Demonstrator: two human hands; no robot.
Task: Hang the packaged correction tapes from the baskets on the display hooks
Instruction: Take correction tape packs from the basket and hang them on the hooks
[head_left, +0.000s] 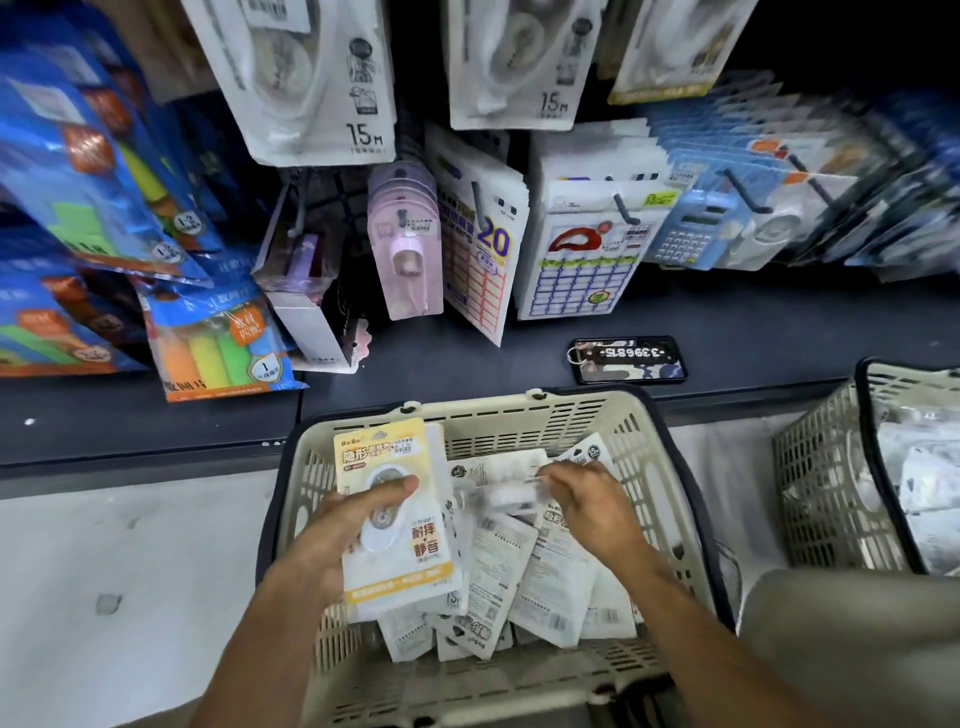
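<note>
Cream plastic formed the nearer basket (631, 415), which sat on the floor right against the edge of the dark shelf (753, 322) — probably so the stock was within reach of the hooks above. From the head view, loose correction-tape packs (558, 587) lay heaped and overlapping inside it, many of them back side up.

The left hand (332, 540) grasped a stack of yellow-and-white packs (395, 525), thumb across the clear blister on the front one, fingers behind. The stack was held upright with the hanging end uppermost, which looked like a way to gather several at once and keep their holes lined up for a hook. The right hand (592, 499) reached down into the heap, fingertips closing on a blurred white pack (506, 493); the motion blur left it unclear how firm that pinch was. My guess was that this pack was meant to join the stack.

Above, the display hooks (626, 210) already carried rows of goods: white 15 m tape packs (332, 78) on the upper row, pink tape dispensers (410, 244) and label sheets (485, 249) lower down. A phone (631, 360) with a number tag lay flat on the shelf, out of the way. A second basket (826, 467) stood to the right, apart from the first, holding more wrapped packs.
</note>
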